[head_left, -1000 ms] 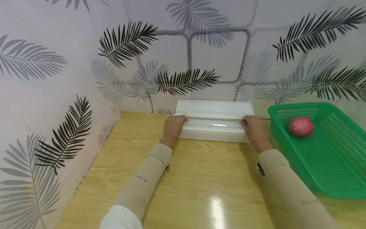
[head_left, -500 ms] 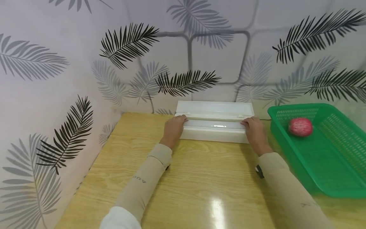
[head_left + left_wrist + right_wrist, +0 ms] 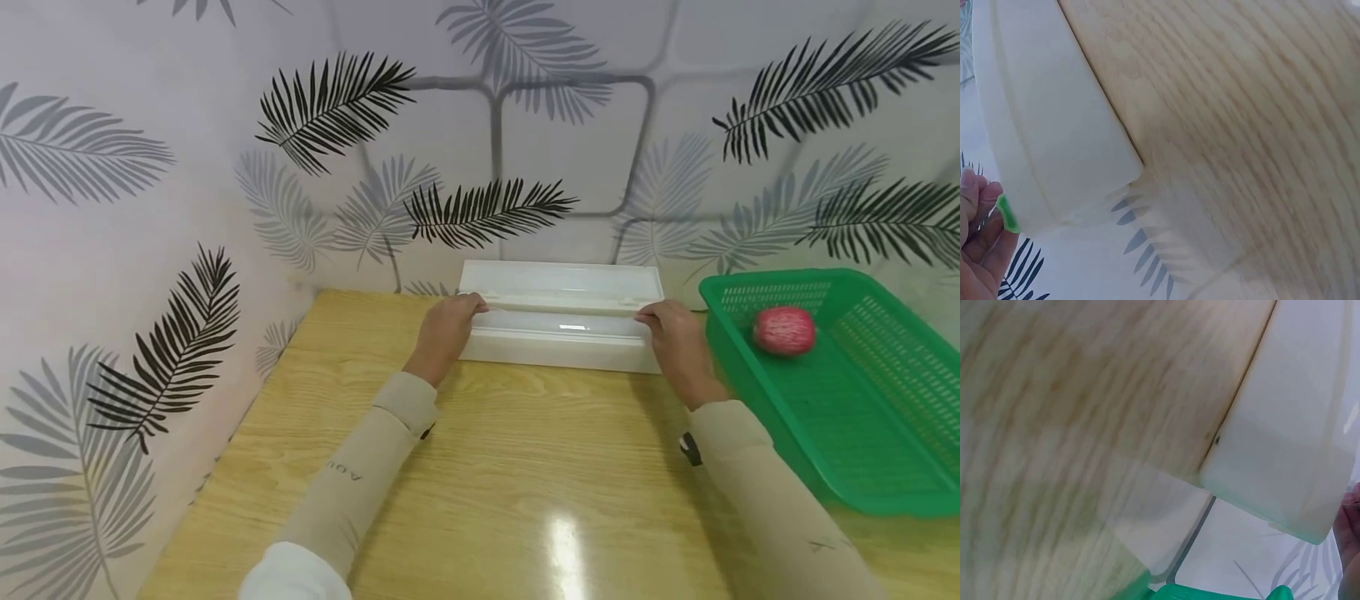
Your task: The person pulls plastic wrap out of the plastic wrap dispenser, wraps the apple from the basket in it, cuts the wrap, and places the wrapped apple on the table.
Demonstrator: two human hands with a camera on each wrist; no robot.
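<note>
A long white cling film dispenser [image 3: 558,348] stands near the back edge of the table, its lid [image 3: 562,275] tipped back against the wall. Glossy clear cling film [image 3: 573,326] shows in its opening. My left hand [image 3: 446,335] pinches the film's edge at the left end, my right hand [image 3: 678,346] at the right end. In the left wrist view, curled fingers [image 3: 985,250] lie beside a small green piece [image 3: 1007,214] at the dispenser's end. Only part of the right hand [image 3: 1350,534] shows in the right wrist view, with a thin clear edge at its fingertips.
To the right stands a green plastic basket [image 3: 772,425] holding a pinkish-red round item [image 3: 784,331] that looks wrapped in film. Behind the wood-grain table [image 3: 495,483] rises a wall covering [image 3: 570,150] with leaf patterns.
Both hands have shifted slightly outward, the left hand leftward and the right hand a little rightward, along the dispenser. The dispenser and the basket have stayed put.
</note>
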